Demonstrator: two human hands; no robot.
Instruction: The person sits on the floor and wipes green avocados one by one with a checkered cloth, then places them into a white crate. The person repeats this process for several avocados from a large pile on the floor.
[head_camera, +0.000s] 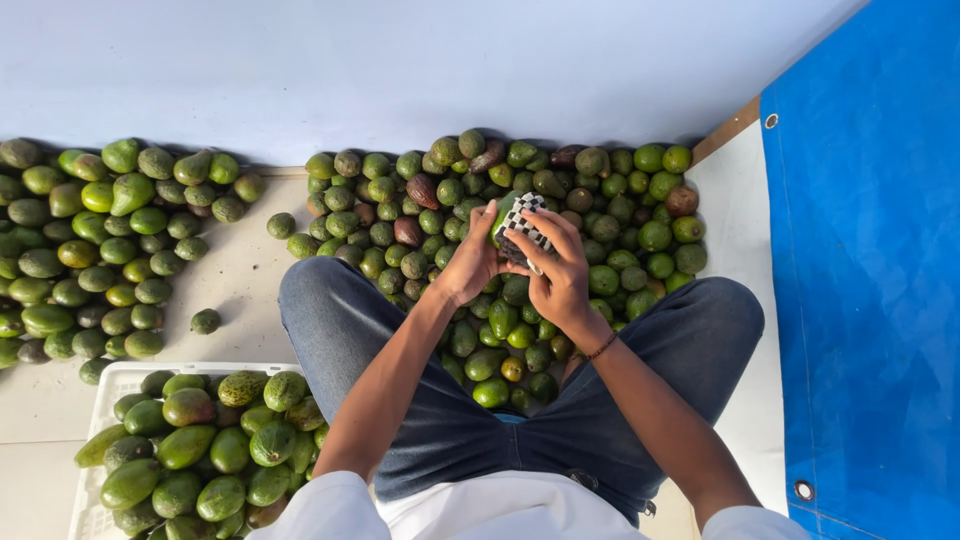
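I sit on the floor with my legs spread, and a big heap of green avocados (610, 230) lies between my knees and against the wall. My left hand (470, 265) holds a green avocado (503, 215) up over the heap. My right hand (560, 270) grips a white foam net sleeve (527, 222) that lies against that avocado and partly covers it. The two hands meet at the fruit. A thin bracelet sits on my right wrist.
A second heap of avocados (90, 240) lies at the left by the wall. A white plastic crate (120, 385) full of avocados stands by my left knee. A blue tarp (870, 260) hangs at the right. One loose avocado (205, 321) lies on the pale floor.
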